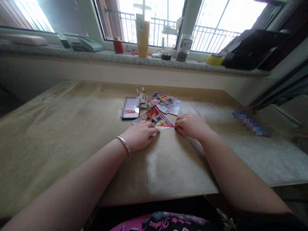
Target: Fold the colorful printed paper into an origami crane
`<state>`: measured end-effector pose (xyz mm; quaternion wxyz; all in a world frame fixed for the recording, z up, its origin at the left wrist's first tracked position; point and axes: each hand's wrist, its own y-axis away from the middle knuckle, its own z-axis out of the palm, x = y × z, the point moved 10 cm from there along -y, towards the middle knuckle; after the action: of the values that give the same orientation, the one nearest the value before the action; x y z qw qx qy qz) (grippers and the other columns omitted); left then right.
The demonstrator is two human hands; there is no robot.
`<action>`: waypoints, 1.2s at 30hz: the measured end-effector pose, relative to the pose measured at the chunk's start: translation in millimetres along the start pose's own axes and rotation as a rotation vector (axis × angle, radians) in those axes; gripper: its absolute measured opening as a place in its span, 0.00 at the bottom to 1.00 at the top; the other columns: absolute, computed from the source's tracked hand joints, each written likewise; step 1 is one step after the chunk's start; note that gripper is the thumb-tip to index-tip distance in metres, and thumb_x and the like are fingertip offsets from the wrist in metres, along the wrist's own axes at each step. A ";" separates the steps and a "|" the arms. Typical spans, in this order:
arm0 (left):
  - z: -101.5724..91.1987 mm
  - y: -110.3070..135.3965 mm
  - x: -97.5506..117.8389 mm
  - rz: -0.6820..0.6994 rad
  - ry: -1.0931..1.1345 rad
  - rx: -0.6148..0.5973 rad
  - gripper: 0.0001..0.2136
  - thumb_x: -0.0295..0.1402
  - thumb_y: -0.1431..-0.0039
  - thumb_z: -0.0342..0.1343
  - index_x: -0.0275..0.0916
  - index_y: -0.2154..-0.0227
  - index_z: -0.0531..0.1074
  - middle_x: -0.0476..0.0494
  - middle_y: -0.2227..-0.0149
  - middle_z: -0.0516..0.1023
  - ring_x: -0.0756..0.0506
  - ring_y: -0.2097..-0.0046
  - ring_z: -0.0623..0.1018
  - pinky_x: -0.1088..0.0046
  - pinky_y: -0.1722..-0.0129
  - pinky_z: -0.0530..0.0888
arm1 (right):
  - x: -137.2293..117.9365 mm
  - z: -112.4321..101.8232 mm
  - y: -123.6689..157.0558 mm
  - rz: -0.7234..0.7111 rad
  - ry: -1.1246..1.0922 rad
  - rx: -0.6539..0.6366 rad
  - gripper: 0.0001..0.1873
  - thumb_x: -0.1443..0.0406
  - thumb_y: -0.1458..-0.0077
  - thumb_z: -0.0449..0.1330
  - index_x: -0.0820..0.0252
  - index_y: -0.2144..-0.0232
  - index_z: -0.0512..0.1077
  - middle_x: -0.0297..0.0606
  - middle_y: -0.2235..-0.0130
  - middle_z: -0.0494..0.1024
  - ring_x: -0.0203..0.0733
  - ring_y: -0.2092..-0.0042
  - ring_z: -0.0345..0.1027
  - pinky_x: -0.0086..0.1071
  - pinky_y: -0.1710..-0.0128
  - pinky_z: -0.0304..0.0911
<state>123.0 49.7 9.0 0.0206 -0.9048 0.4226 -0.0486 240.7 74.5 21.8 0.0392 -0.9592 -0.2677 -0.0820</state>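
Note:
A folded piece of colourful printed paper [156, 118] lies on the tan table [72, 134] in front of me. My left hand [141, 134], with a silver bangle on the wrist, rests knuckles-up with fingers curled, pressing on the paper's near left edge. My right hand [191, 125] is curled too, its fingertips pinching the paper's pointed right corner. Behind it lie another printed sheet [168, 104] and a small folded paper figure [142, 96]. A phone [130, 109] lies flat to the left of the papers.
A stone windowsill [96, 56] runs behind the table with a tall yellow bottle [143, 37], a red cup [117, 46], a jar [184, 48], a yellow tape roll [215, 59] and a dark case [250, 48]. A blurred object [250, 123] lies at the table's right.

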 end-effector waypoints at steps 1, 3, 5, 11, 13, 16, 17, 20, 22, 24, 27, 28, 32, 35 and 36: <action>0.3 0.0 -0.1 0.003 0.002 0.001 0.16 0.31 0.40 0.48 0.45 0.50 0.71 0.41 0.52 0.71 0.41 0.49 0.70 0.62 0.48 0.68 | 0.0 -0.4 0.3 -0.002 0.007 -0.004 0.12 0.67 0.48 0.53 0.54 0.70 0.77 0.34 0.60 0.80 0.39 0.62 0.71 0.30 0.71 0.52; 0.5 -0.1 -0.1 0.011 0.003 0.006 0.16 0.31 0.40 0.48 0.45 0.50 0.71 0.42 0.52 0.72 0.42 0.49 0.70 0.62 0.47 0.67 | -0.1 -1.1 0.9 -0.008 0.012 -0.008 0.12 0.67 0.48 0.53 0.55 0.71 0.77 0.34 0.61 0.80 0.39 0.62 0.71 0.30 0.71 0.53; 0.0 0.0 -0.3 0.016 0.001 0.009 0.16 0.31 0.40 0.48 0.45 0.50 0.71 0.42 0.52 0.72 0.41 0.49 0.70 0.62 0.48 0.67 | -0.1 -1.2 2.0 -0.015 0.002 -0.003 0.12 0.67 0.48 0.53 0.55 0.71 0.77 0.34 0.61 0.80 0.39 0.61 0.71 0.30 0.69 0.54; -1.6 0.3 2.0 0.042 -0.039 0.017 0.15 0.31 0.39 0.48 0.44 0.50 0.71 0.41 0.53 0.72 0.42 0.50 0.70 0.63 0.49 0.68 | 5.5 -6.3 4.0 0.050 -0.091 0.141 0.13 0.65 0.45 0.52 0.53 0.66 0.77 0.34 0.60 0.80 0.40 0.59 0.71 0.31 0.67 0.56; -0.9 -0.2 3.8 0.049 -0.061 0.034 0.15 0.33 0.39 0.50 0.44 0.49 0.70 0.40 0.52 0.71 0.41 0.50 0.70 0.63 0.49 0.68 | 2.4 -8.9 3.3 0.046 -0.127 0.203 0.13 0.65 0.43 0.52 0.55 0.65 0.77 0.35 0.60 0.79 0.41 0.60 0.71 0.31 0.65 0.58; 2.9 -2.2 6.4 0.050 -0.094 0.057 0.19 0.40 0.38 0.50 0.44 0.45 0.66 0.38 0.49 0.69 0.39 0.47 0.68 0.60 0.48 0.68 | -15.4 -8.2 0.0 -0.073 -0.201 0.227 0.13 0.66 0.43 0.52 0.56 0.63 0.77 0.37 0.60 0.79 0.40 0.59 0.70 0.31 0.61 0.59; 4.3 -3.0 7.6 0.054 -0.103 0.065 0.20 0.41 0.38 0.50 0.43 0.45 0.65 0.38 0.48 0.69 0.38 0.45 0.67 0.59 0.46 0.67 | -22.0 -8.0 -1.0 -0.116 -0.213 0.226 0.13 0.66 0.43 0.52 0.56 0.62 0.77 0.37 0.59 0.79 0.40 0.58 0.69 0.31 0.59 0.59; 7.3 -5.9 10.4 0.067 -0.116 0.077 0.21 0.43 0.37 0.48 0.42 0.44 0.64 0.37 0.46 0.68 0.38 0.44 0.65 0.59 0.45 0.65 | -38.7 -5.3 -4.0 -0.208 -0.190 0.196 0.13 0.66 0.43 0.53 0.59 0.62 0.77 0.40 0.59 0.79 0.43 0.57 0.68 0.32 0.57 0.59; 5.8 -7.2 11.3 0.073 -0.117 0.091 0.20 0.43 0.37 0.48 0.41 0.45 0.65 0.39 0.47 0.69 0.38 0.44 0.66 0.59 0.45 0.65 | -41.1 -4.7 -6.4 -0.193 -0.170 0.186 0.13 0.66 0.43 0.52 0.60 0.64 0.77 0.40 0.60 0.78 0.43 0.57 0.68 0.33 0.58 0.60; 2.8 -7.8 10.9 0.069 -0.117 0.103 0.18 0.42 0.37 0.49 0.42 0.47 0.67 0.40 0.48 0.70 0.39 0.45 0.67 0.59 0.45 0.65 | -41.9 -4.3 -8.1 -0.176 -0.161 0.179 0.13 0.66 0.42 0.52 0.60 0.65 0.76 0.40 0.61 0.78 0.43 0.58 0.68 0.32 0.59 0.60; -0.8 -7.2 8.0 0.052 -0.123 0.102 0.15 0.40 0.38 0.50 0.44 0.50 0.69 0.42 0.49 0.71 0.39 0.47 0.68 0.58 0.47 0.65 | -41.6 -3.8 -9.0 -0.163 -0.170 0.178 0.12 0.66 0.42 0.52 0.59 0.66 0.76 0.40 0.62 0.78 0.41 0.59 0.68 0.32 0.60 0.59; -1.2 -6.8 7.1 0.050 -0.126 0.097 0.14 0.39 0.38 0.50 0.45 0.51 0.70 0.42 0.49 0.72 0.39 0.47 0.69 0.58 0.47 0.66 | -41.3 -3.5 -9.0 -0.160 -0.178 0.177 0.12 0.66 0.42 0.52 0.59 0.66 0.76 0.40 0.62 0.78 0.41 0.59 0.68 0.31 0.60 0.59; -3.1 -4.9 4.4 0.052 -0.123 0.086 0.12 0.37 0.38 0.49 0.45 0.54 0.72 0.44 0.51 0.73 0.42 0.50 0.71 0.61 0.48 0.65 | -40.5 -2.3 -9.0 -0.154 -0.199 0.169 0.12 0.66 0.42 0.52 0.60 0.66 0.76 0.41 0.62 0.77 0.40 0.59 0.68 0.31 0.60 0.59; -5.4 -3.9 2.8 0.032 -0.115 0.078 0.12 0.36 0.38 0.49 0.44 0.55 0.72 0.44 0.51 0.74 0.43 0.51 0.72 0.62 0.49 0.65 | -39.7 -2.6 -9.3 -0.144 -0.194 0.171 0.13 0.66 0.41 0.51 0.60 0.66 0.76 0.40 0.62 0.77 0.40 0.60 0.68 0.31 0.60 0.59; -6.1 -3.5 2.4 0.021 -0.119 0.071 0.12 0.35 0.38 0.49 0.44 0.55 0.73 0.44 0.52 0.74 0.43 0.51 0.72 0.62 0.49 0.65 | -39.7 -2.8 -9.3 -0.144 -0.189 0.172 0.13 0.66 0.41 0.51 0.60 0.66 0.76 0.40 0.62 0.77 0.40 0.60 0.68 0.31 0.60 0.59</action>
<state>126.6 50.1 15.5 0.0782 -0.9002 0.4282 -0.0094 202.0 61.9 17.8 0.0901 -0.9340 -0.3444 0.0294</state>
